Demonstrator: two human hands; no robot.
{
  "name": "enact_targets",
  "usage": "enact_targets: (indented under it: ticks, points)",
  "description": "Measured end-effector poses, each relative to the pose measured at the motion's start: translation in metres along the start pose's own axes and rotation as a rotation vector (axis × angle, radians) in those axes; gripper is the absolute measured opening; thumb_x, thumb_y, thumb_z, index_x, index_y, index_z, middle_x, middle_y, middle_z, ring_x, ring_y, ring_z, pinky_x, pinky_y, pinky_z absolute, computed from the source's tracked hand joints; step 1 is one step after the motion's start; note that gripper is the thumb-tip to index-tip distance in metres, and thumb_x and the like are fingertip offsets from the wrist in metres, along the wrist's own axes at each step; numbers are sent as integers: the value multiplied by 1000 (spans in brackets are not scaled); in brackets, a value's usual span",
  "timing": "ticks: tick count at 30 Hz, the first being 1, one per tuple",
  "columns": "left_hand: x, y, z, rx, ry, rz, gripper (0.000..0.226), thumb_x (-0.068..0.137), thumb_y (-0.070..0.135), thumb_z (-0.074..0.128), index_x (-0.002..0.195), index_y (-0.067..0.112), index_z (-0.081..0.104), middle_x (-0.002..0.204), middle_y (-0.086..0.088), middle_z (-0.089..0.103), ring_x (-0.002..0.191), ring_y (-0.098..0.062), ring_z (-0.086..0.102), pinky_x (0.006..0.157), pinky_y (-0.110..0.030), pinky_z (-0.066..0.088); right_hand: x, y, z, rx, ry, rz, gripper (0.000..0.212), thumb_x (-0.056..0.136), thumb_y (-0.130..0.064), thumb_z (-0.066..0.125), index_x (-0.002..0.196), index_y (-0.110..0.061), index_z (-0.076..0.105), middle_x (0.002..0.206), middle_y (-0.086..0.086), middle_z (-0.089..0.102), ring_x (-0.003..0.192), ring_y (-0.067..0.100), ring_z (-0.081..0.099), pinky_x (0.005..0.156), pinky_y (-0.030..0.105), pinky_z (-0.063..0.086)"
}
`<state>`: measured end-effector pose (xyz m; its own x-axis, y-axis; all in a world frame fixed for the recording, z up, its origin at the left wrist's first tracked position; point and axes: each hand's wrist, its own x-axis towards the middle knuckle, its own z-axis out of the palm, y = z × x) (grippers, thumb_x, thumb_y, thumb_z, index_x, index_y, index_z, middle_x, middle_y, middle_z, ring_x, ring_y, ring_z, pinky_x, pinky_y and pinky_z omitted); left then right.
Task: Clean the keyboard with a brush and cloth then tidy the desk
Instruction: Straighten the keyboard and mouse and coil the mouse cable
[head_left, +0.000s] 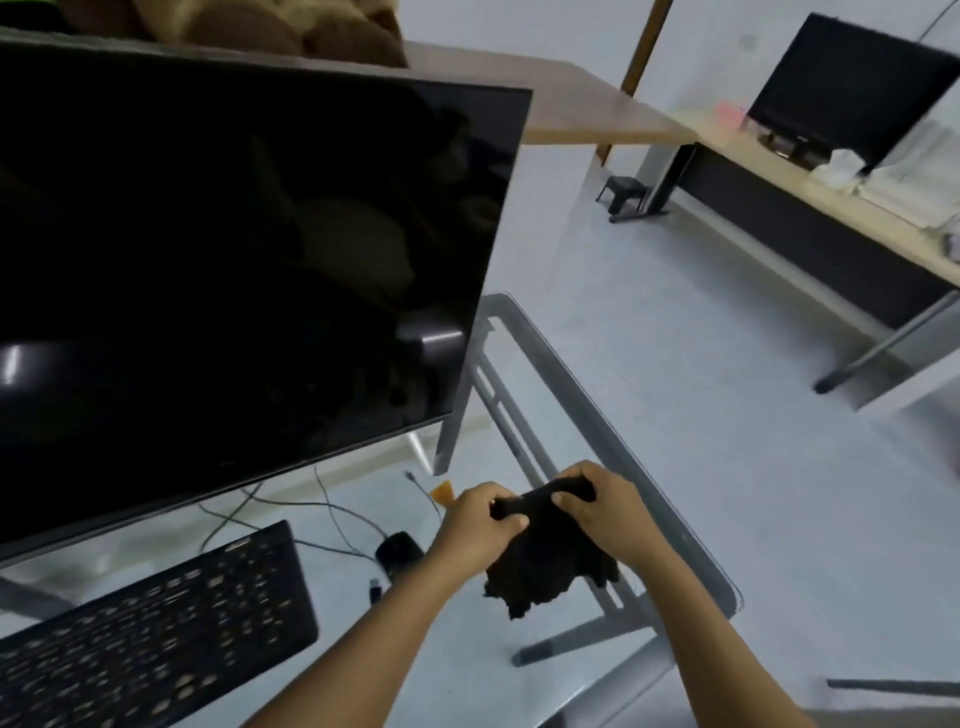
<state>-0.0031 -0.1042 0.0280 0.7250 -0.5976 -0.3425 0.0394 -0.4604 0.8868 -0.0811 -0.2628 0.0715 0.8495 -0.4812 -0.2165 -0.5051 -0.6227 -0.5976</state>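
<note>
A dark cloth (550, 566) hangs between both my hands above the right part of the glass desk (649, 499). My left hand (480, 525) grips its rolled top edge on the left, and my right hand (602, 509) grips the same edge on the right. The rest of the cloth droops below in a ragged bunch. The black keyboard (156, 629) lies at the lower left of the desk, apart from my hands. No brush is in view.
A large dark monitor (234, 291) fills the left side. A black mouse (399, 552), cables and a small USB plug (376, 590) lie between the keyboard and my hands. Across the floor stands a wooden desk (810, 208) with a second monitor (852, 88).
</note>
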Motion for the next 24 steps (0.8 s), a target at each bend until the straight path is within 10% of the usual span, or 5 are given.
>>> enact_targets:
  ticks: [7,13,24]
  points:
    - [62,-23,30,584,330,75,36,90,31,61,125,22,53,122,0,53,118,-22,47,100,-34,38,71,35,34,-188,39,-63,18,91,-20,60,108,-15,58,102,3,60,97,24,58,76,30,47]
    - [64,-45,39,989,131,213,60,95,45,47,147,17,34,159,-3,21,148,-22,10,118,-52,-1,78,59,60,-357,163,-100,33,88,-24,64,121,-19,61,114,8,52,100,25,53,87,36,48]
    - [49,-52,16,897,132,241,59,100,42,37,151,17,22,161,-1,12,148,-16,3,119,-44,-3,77,42,73,-364,205,-149,30,90,-14,59,120,-10,62,114,16,54,99,31,53,83,38,48]
